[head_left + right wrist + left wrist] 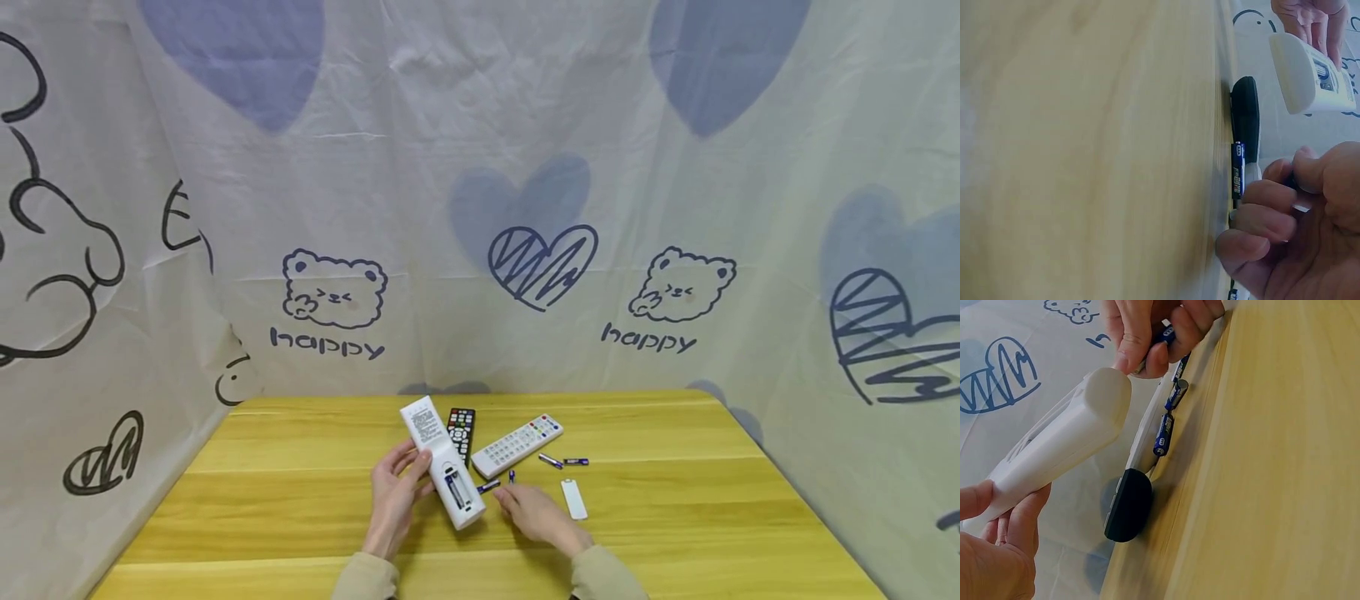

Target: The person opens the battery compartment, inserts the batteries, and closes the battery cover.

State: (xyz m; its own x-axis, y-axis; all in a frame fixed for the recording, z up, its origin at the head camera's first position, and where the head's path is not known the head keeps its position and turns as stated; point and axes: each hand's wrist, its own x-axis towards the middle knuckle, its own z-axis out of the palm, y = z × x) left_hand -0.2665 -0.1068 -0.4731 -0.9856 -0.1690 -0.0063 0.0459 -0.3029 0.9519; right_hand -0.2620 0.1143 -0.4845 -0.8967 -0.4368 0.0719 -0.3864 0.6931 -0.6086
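Note:
My left hand [396, 492] grips a white remote control [425, 425], raised and tilted with its back toward me. Its battery compartment is uncovered, and a battery [456, 488] lies inside. To the right, my right hand [536, 515] pinches a blue battery [1165, 336] between thumb and fingers; the fingers mostly hide it in the head view. Close to those fingertips lie a loose battery [489, 486] and another battery [512, 477].
Behind the raised remote lies a black remote [467, 421]. A second white remote [517, 446] rests keys up beside it. Farther right are two batteries [576, 461] and a white battery cover [573, 500]. A printed cloth [442, 333] hangs behind the wooden table [675, 517].

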